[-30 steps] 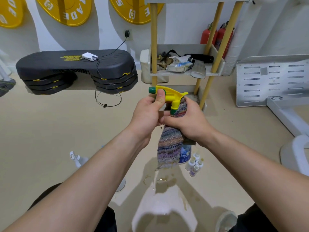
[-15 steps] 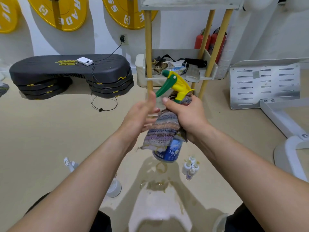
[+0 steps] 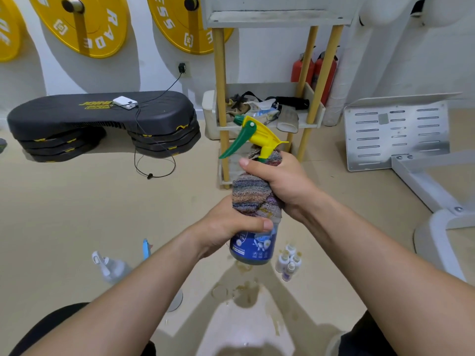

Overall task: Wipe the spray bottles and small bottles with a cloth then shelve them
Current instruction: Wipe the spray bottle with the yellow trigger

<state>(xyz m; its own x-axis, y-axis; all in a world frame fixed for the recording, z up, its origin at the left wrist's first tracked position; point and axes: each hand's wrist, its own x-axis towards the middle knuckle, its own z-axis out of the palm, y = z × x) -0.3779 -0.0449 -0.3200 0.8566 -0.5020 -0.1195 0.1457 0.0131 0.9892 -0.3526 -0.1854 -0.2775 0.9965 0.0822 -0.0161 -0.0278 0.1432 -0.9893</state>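
We held the blue-labelled spray bottle [image 3: 253,246] midair. Left hand [image 3: 228,228] gripped its lower body to steady it, and right hand [image 3: 281,183] clamped the striped terry cloth [image 3: 250,199] round its neck, probably for wiping.

Left hand [image 3: 226,227] now around spray bottle [image 3: 253,249] base

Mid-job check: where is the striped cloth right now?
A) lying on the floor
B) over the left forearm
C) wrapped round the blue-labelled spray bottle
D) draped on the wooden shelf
C: the right hand grips the striped multicoloured cloth around the upper body of the blue-labelled plastic spray bottle.
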